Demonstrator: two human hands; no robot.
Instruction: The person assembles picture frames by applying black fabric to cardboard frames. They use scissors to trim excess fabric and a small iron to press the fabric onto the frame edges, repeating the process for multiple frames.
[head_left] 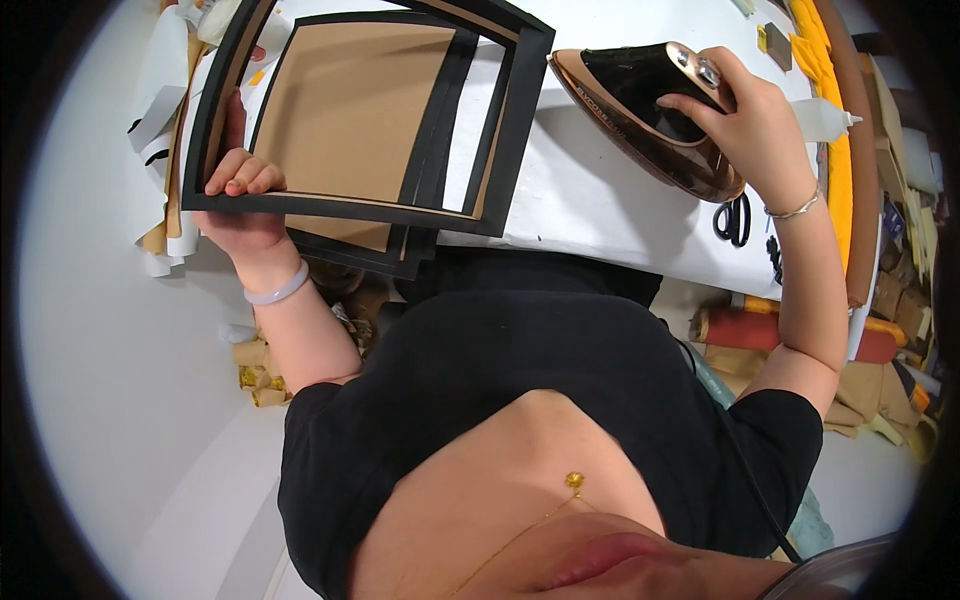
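Note:
My left hand [245,205] grips the lower left corner of a black rectangular frame [516,130], fingers curled over its inner edge. The frame is raised and tilted above the table, and its inner side shows brown. Through its opening I see a brown panel with black borders [360,95], which lies below with other black-edged pieces. To the right, my right hand [760,120] is wrapped round the handle of a black and copper-coloured clothes iron [640,110]. The iron is held in the air, its pointed tip close to the frame's upper right side but seemingly apart from it.
A white-covered table [590,225] spreads beneath. Black-handled scissors [733,222] lie near its front right, below the iron. A white nozzle bottle [822,120] and yellow material [838,210] are at the right edge. Paper rolls [172,120] stand at left; a red roll [745,332] lies lower right.

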